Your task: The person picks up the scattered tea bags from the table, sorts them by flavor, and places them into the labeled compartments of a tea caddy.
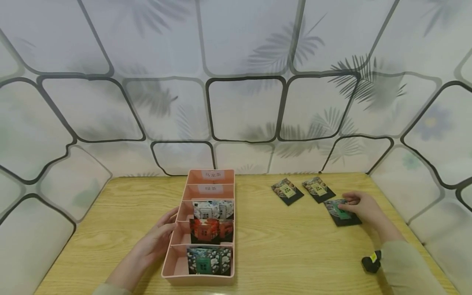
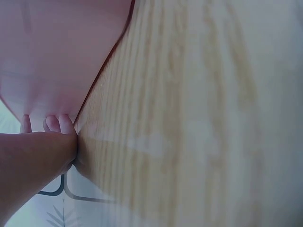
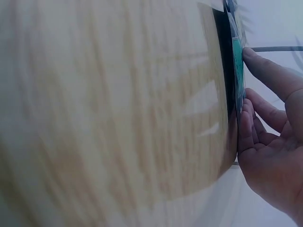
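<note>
One packet (image 1: 343, 214) near the counter's (image 1: 287, 250) right edge risked slipping, right fingers (image 3: 266, 108) pinching it shallowly, left fingers (image 2: 66, 125) spread against the tray (image 1: 199, 280).

Smooth plastic plus shiny wood grain, basically
Pink box (image 1: 198, 280) looks like smooth plastic, its labels (image 1: 211, 189) like paper. Packets (image 1: 287, 191) are slick and a bit shiny, foil or plastic, can't tell. Counter (image 1: 280, 246) is glossy wood grain, sleeve (image 1: 407, 264) matt cloth.
</note>
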Demonstrator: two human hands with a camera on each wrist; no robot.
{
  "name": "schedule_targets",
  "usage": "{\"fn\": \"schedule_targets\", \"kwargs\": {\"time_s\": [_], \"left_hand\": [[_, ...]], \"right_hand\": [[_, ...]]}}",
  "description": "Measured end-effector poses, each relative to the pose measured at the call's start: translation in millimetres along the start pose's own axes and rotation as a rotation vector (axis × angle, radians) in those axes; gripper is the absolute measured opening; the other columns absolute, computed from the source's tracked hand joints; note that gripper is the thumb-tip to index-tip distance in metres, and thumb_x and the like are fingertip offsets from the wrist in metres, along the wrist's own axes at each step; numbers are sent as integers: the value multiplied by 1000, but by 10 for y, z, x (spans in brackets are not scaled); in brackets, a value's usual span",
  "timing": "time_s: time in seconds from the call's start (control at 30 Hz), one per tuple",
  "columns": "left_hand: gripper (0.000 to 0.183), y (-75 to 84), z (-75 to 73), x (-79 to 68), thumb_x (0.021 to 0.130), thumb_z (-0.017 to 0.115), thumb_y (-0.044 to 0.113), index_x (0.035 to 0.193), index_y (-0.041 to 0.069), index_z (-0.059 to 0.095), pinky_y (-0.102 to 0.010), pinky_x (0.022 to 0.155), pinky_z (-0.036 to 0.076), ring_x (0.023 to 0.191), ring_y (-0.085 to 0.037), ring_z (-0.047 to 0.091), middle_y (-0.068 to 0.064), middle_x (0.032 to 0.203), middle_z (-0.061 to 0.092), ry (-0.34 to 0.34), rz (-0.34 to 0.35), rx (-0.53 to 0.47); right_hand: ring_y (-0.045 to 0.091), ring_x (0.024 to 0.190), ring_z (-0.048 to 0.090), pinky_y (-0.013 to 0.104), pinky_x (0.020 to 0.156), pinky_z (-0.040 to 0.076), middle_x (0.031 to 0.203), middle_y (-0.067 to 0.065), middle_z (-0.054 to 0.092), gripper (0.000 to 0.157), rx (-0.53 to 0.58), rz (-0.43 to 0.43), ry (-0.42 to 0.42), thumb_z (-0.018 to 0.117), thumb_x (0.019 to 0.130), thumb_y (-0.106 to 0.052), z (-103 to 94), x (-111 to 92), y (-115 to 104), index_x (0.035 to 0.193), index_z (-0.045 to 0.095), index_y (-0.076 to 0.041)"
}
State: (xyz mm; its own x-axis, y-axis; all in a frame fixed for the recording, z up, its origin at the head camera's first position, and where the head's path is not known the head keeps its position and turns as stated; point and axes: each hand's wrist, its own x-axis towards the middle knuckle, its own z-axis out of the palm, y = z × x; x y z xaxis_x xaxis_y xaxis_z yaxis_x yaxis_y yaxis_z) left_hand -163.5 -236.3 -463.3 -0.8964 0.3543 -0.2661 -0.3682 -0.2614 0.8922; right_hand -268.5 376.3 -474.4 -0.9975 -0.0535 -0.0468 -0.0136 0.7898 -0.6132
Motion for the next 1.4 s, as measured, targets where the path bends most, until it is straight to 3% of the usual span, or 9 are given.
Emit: {"fn": "schedule_targets", "kwargs": {"time_s": [0.3, 0.67, 0.9, 1.07, 1.23, 1.4], "left_hand": [[67, 15, -7, 9, 97, 41, 18, 152, 15, 3, -28, 97, 40, 113, -6, 51, -15, 156, 0, -1, -4, 20], [55, -7, -12, 11, 97, 41, 16, 147, 23, 20, -29, 98, 41, 112, -8, 53, -9, 151, 12, -5, 5, -1], [58, 0, -4, 5, 98, 40, 17, 150, 21, 15, -29, 98, 40, 112, -7, 52, -14, 155, 3, -6, 4, 10], [61, 1, 11, -5, 98, 41, 16, 151, 19, 12, -30, 99, 39, 112, -9, 52, -14, 155, 2, 4, 3, 7], [58, -7, 5, -7, 98, 41, 16, 150, 21, 15, -32, 98, 40, 112, -9, 51, -11, 151, 11, 23, -2, 11], [58, -11, -2, -5, 98, 42, 16, 150, 21, 16, -32, 98, 40, 112, -9, 51, -10, 149, 15, 27, -2, 22]], "right_hand": [[15, 85, 55, 27, 68, 46, 102, 15, 62, 61, -25, -2, -27, 73, 79, -39, -15, 8, 1, 117, 59, 6], [18, 85, 58, 29, 68, 48, 102, 19, 62, 52, -13, -5, -47, 73, 81, -35, -68, -11, 3, 110, 60, 6], [7, 77, 59, 26, 65, 52, 100, 17, 65, 45, 110, 6, -68, 70, 85, -27, -105, -37, -12, 111, 60, 7], [2, 74, 61, 25, 65, 52, 99, 15, 69, 41, 140, -17, -60, 68, 87, -28, -142, -55, -24, 112, 64, 5], [-1, 75, 57, 25, 66, 49, 97, 7, 70, 40, 81, -20, -22, 67, 86, -34, -190, -20, -50, 108, 67, -2], [0, 80, 56, 30, 70, 48, 104, 11, 67, 40, 23, -45, -22, 64, 88, -39, -234, 30, -132, 109, 68, -5]]}}
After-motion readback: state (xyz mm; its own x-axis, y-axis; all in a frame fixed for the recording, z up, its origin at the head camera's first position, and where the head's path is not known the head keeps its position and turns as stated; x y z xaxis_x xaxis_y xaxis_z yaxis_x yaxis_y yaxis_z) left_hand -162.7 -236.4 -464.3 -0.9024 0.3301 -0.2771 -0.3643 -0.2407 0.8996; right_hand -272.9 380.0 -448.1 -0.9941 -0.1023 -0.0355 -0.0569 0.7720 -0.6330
